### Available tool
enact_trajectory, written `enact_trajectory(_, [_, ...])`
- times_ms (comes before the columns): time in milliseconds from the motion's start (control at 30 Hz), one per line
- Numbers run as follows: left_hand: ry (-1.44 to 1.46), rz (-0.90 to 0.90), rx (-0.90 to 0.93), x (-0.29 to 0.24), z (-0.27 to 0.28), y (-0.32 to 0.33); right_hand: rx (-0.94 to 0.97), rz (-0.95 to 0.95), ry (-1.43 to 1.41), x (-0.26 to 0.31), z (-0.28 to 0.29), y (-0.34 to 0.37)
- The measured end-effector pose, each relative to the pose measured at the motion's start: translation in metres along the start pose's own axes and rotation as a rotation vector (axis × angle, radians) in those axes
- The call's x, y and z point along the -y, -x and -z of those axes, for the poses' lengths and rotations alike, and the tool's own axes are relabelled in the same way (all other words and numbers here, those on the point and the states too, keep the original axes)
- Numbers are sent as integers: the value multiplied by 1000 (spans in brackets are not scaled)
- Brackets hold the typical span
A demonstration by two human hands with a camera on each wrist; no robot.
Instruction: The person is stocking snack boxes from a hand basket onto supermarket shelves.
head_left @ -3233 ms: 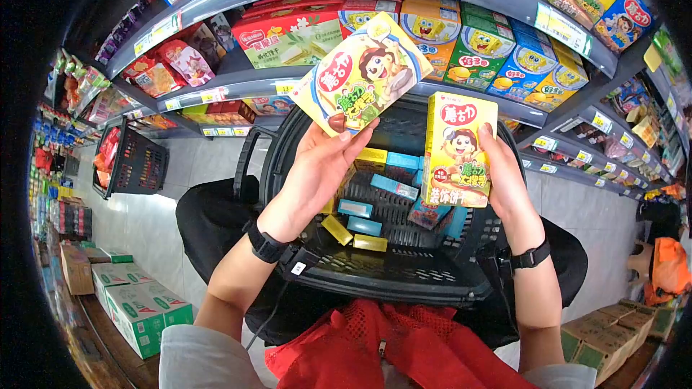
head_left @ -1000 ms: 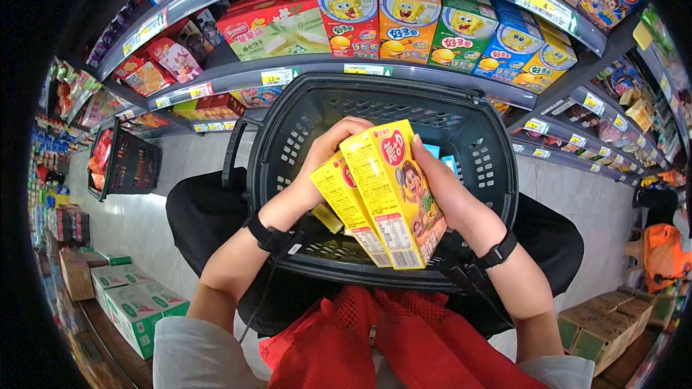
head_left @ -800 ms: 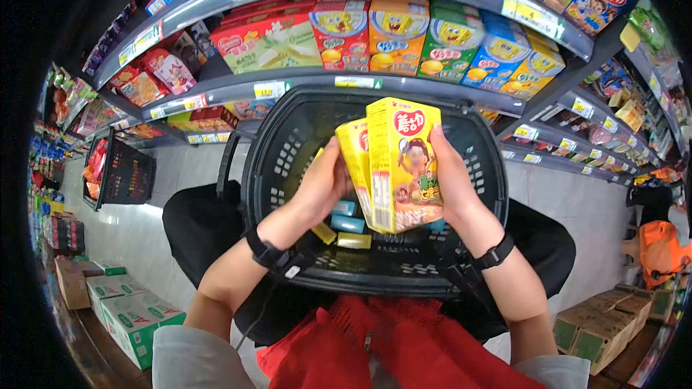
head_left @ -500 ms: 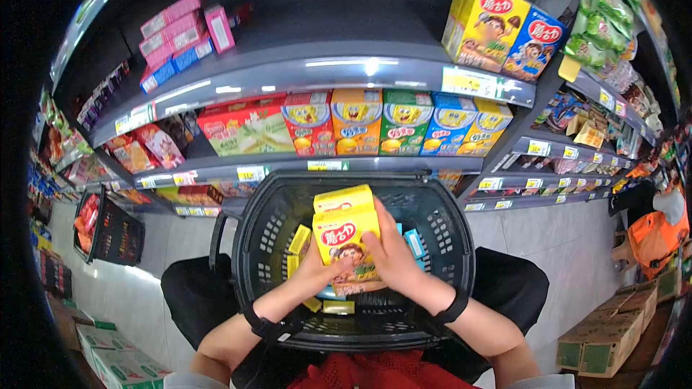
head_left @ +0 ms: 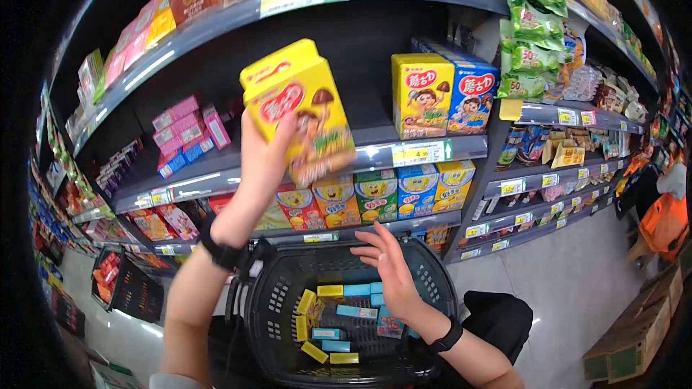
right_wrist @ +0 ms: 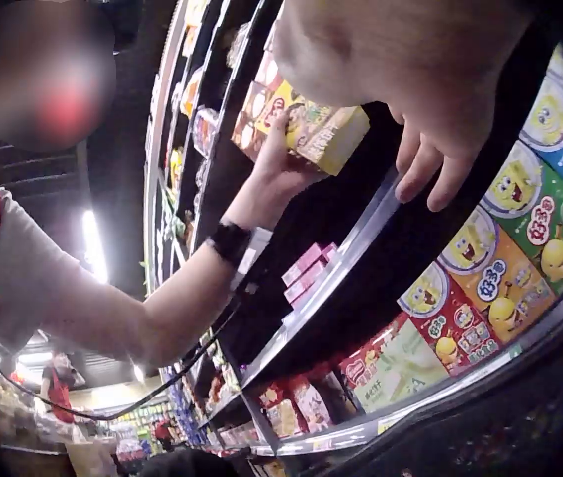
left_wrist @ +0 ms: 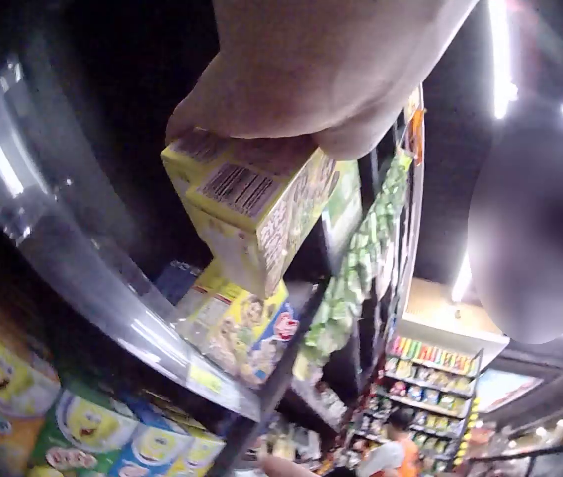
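In the head view the left hand (head_left: 263, 155) grips two yellow boxes (head_left: 306, 119) held together, raised in front of the dark upper shelf. The left wrist view shows the underside of the yellow boxes (left_wrist: 232, 199) beneath the palm. The right hand (head_left: 389, 274) holds nothing; its fingers are extended above the basket's right part, in front of the lower shelf. A yellow box (head_left: 422, 97) and a blue box (head_left: 472, 99) stand side by side on the upper shelf, right of the held boxes.
Below, the black basket (head_left: 270, 360) holds several small yellow and blue boxes. Cartoon boxes (head_left: 376, 196) line the lower shelf. Pink boxes (head_left: 176, 126) lie at the upper shelf's left. Green packets (head_left: 537, 29) hang at right. Another basket (head_left: 137, 292) stands on the floor at left.
The left hand has lifted the two yellow boxes from over the basket up to the upper shelf. The right hand has let go of them. The head view has tilted up.
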State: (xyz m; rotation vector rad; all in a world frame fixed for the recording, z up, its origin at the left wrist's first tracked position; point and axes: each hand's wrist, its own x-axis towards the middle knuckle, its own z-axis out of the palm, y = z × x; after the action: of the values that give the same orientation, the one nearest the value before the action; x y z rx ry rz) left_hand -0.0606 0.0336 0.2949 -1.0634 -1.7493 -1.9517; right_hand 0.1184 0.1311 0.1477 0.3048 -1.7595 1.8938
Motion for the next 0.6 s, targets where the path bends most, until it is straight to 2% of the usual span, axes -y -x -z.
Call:
enact_trajectory(67, [-145, -99, 28, 11, -20, -43, -47, -36, -79, -1, 9, -2])
enact_trajectory(100, [-222, -92, 34, 18, -32, -61, -79, -24, -77, 2, 12, -3])
enact_trajectory(267, [-426, 75, 212, 87, -67, -112, -115, -14, -131, 13, 26, -6])
enact_trajectory(300, [-503, 139, 242, 85, -72, -112, -124, -28, -155, 15, 27, -6])
enact_trajectory(333, [-505, 127, 240, 93, -72, -118, -132, -39, -179, 17, 28, -6])
enact_trajectory(400, [-459, 185, 597, 110, -70, -126, -132, -18, -186, 19, 30, -5])
enact_trajectory(433, [-452, 242, 699, 107, -69, -126, -129, -14, -186, 21, 31, -5])
enact_trajectory(467, [-457, 240, 706, 109, -72, -130, -129, -15, -188, 21, 31, -5])
enact_trajectory(533, [-605, 275, 873, 109, -77, -138, -134, -29, -212, 23, 32, -7])
enact_trajectory(600, [-662, 277, 912, 113, -82, -144, -135, -47, -229, 21, 32, -8])
